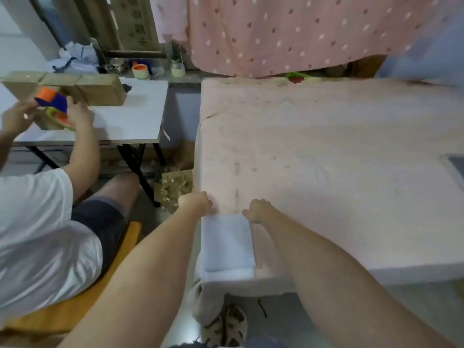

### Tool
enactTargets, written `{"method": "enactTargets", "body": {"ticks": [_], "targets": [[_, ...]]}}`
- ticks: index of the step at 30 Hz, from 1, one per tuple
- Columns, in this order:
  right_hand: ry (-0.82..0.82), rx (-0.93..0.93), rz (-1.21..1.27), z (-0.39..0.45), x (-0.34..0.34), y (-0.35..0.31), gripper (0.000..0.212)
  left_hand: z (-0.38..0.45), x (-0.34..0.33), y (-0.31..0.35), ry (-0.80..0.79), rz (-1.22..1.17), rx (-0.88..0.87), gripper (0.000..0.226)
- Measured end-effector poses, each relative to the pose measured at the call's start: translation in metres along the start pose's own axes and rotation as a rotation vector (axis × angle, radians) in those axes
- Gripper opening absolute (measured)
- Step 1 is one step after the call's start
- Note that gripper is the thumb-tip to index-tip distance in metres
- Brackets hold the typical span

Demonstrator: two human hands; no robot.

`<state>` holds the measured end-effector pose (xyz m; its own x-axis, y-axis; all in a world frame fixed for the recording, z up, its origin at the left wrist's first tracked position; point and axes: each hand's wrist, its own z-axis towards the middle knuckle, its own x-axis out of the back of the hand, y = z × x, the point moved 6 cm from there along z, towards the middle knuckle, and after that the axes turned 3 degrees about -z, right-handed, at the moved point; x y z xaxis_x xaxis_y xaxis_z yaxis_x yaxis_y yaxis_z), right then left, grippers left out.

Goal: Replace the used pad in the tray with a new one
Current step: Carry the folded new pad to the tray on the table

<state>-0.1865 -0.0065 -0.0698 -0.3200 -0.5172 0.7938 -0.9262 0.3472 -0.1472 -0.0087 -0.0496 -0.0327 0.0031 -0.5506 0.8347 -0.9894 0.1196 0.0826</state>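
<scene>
A folded white pad [227,243] lies on the near left corner of a table covered with a pale pink cloth [326,151]. My left hand [197,202] grips the pad's far left corner and my right hand [258,209] grips its far right corner, fingers curled down over the edge. Both forearms reach forward from the bottom of the view. A grey tray edge [455,164] shows at the far right of the table; its inside is out of view.
Another person in a white shirt [37,234] sits at the left on an orange seat, handling a colourful toy [54,101] at a small white table [130,116] with wooden blocks [82,89]. A pink dotted curtain [288,33] hangs behind. A sandalled foot [226,327] is below.
</scene>
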Motion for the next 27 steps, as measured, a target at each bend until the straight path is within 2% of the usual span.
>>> {"method": "enactTargets", "body": {"ticks": [7,11,14,19,23,27], "targets": [[-0.102,-0.029,0.123,-0.006,-0.028,0.009,0.051,0.017,-0.046,-0.024,-0.162,-0.198,0.106,0.06],[-0.11,-0.039,0.195,-0.003,-0.039,0.012,0.052,0.005,-0.047,-0.02,-0.108,-0.328,0.139,0.052],[-0.086,-0.044,0.252,-0.004,-0.043,0.013,0.053,-0.003,-0.061,-0.02,-0.138,-0.467,0.124,0.044],[-0.008,-0.101,0.334,-0.021,-0.048,0.013,0.054,-0.012,-0.086,-0.024,-0.095,-0.723,0.146,0.036],[0.047,-0.126,0.374,-0.034,-0.053,0.016,0.051,-0.015,-0.102,-0.028,-0.02,-0.774,0.206,0.042],[0.033,-0.16,0.654,-0.035,-0.07,0.022,0.044,-0.016,-0.112,-0.032,0.057,-0.796,0.244,0.06]]}}
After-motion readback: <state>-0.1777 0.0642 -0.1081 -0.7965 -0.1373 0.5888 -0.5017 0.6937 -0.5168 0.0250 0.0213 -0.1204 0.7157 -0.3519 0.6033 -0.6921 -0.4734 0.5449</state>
